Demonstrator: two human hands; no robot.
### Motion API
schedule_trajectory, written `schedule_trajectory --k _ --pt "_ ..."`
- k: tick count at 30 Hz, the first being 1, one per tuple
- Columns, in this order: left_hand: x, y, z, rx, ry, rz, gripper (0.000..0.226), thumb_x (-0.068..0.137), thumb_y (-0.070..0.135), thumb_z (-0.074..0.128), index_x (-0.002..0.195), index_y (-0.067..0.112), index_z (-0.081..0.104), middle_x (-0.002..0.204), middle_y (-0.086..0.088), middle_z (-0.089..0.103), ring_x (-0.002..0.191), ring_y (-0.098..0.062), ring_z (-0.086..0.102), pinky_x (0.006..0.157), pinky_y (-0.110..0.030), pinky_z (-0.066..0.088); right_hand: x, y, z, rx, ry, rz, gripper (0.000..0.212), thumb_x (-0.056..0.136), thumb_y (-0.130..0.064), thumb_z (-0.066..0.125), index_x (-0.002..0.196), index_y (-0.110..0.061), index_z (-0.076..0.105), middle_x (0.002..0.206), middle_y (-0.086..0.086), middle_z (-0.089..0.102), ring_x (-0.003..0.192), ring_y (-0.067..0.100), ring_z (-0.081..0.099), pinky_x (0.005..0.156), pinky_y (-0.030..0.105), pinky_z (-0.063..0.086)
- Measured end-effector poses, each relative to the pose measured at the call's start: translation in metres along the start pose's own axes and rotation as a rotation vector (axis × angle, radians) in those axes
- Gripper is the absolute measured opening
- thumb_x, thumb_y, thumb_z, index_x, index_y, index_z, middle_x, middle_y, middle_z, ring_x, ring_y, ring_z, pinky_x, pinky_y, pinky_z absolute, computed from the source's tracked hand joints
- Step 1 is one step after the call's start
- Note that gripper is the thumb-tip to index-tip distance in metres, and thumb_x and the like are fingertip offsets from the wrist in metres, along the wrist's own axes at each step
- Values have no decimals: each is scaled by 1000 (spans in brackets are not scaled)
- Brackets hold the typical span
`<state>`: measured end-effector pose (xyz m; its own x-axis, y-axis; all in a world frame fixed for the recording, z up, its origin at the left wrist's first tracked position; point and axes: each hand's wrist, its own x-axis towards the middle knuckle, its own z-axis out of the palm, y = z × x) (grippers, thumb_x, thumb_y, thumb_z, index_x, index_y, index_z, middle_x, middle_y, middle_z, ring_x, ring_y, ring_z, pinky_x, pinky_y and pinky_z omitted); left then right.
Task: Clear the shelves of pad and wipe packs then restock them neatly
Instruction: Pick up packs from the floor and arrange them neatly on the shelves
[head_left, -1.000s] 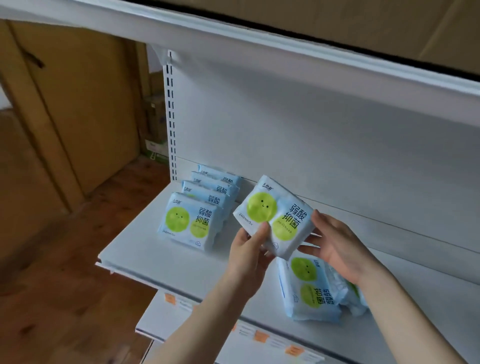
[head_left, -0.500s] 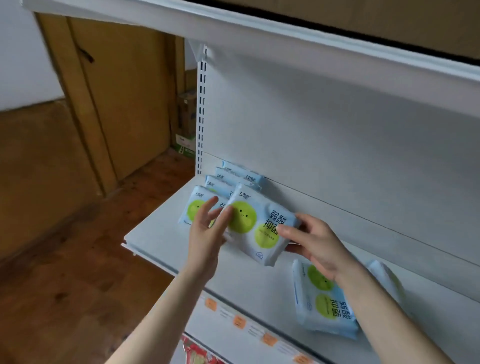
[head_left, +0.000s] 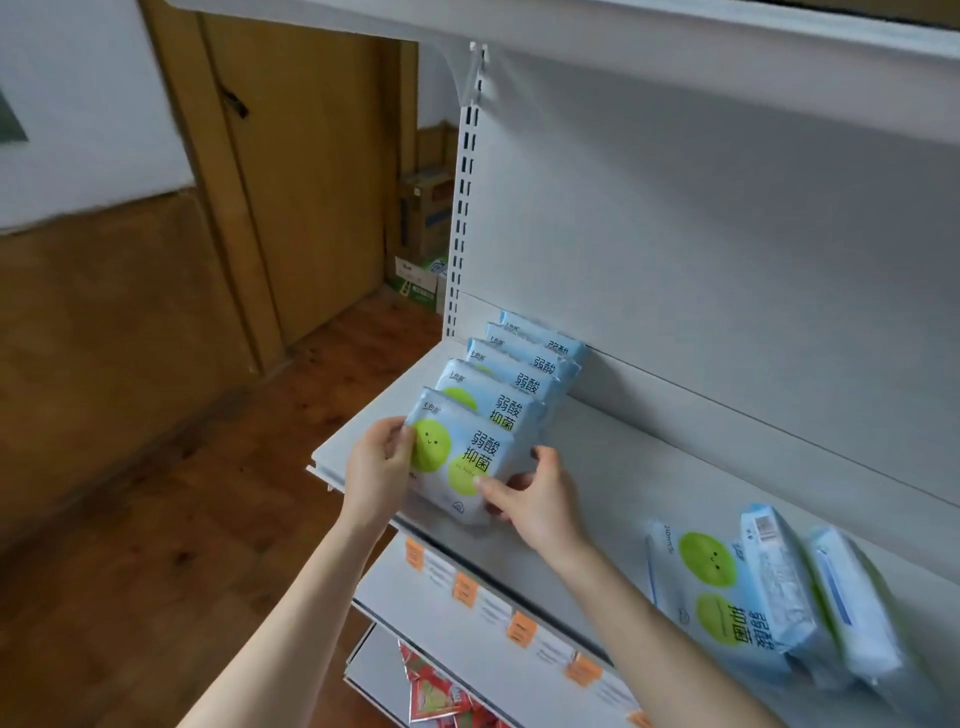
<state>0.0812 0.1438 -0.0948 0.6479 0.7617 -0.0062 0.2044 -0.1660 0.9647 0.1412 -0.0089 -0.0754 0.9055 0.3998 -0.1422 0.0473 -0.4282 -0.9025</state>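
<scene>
I held the front pack (head_left: 457, 457) with both hands. It was a light blue pad pack with two green circles on it. My left hand (head_left: 376, 467) gripped its left edge. My right hand (head_left: 535, 501) pinched its bottom right corner, thumb on the front and fingers behind. The pack stood up at the front of a row of packs (head_left: 511, 384), near the left end of the white shelf (head_left: 649, 467). It leaned back onto the pack behind it. Its bottom edge looked to be on the shelf or just above it; I could not tell which.

I could count four packs behind it. They all faced the front and went back to the wall of the shelf. I think that part of the job was done well.

Off to the right, well apart from the row, were a few loose packs (head_left: 711, 587). One lay flat and turned sideways. The others beside it stood on their edges and leaned over. I think those were left to put in a neat row.

Below was a lower shelf (head_left: 395, 587) with orange price tags (head_left: 464, 588). Under that I could see some red packets (head_left: 436, 696).
</scene>
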Motion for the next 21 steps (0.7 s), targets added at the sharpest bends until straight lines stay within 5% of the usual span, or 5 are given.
schedule_trajectory --k 2,6,9,14,21 --pt "0 -2 2 17 8 -3 18 96 17 49 105 8 63 95 -7 66 88 -24 60 77 -34 48 1 6 5 15 5 50 48 62 -26 82 98 -12 55 87 10 70 79 27 69 75 43 57" --pt "3 0 4 26 13 7 12 97 16 47 100 12 57 95 -6 61 87 -21 56 76 -32 45 2 4 8 -39 49 -24 23 74 -16 77 68 -20 55 66 -7 63 63 11 62 59 15 47" --pt "6 1 5 26 11 13 11 98 16 45 101 13 55 94 -6 61 86 -23 57 76 -37 47 -3 -1 8 -103 118 -122 18 78 -16 74 73 -13 57 70 -2 64 63 11 59 55 9 39" --pt "5 2 7 31 5 19 16 99 16 43 107 9 55 93 -3 60 85 -21 56 77 -37 48 -4 2 15 -111 202 -210 14 79 -14 73 79 -7 60 81 10 68 76 24 62 66 25 44" --pt "-1 6 5 53 -18 6 26 100 17 42 121 6 52 112 -8 60 99 -22 56 79 -30 44 -6 3 7 -62 132 -107 21 82 -18 70 97 -5 61 84 3 66 76 14 57 63 16 38"
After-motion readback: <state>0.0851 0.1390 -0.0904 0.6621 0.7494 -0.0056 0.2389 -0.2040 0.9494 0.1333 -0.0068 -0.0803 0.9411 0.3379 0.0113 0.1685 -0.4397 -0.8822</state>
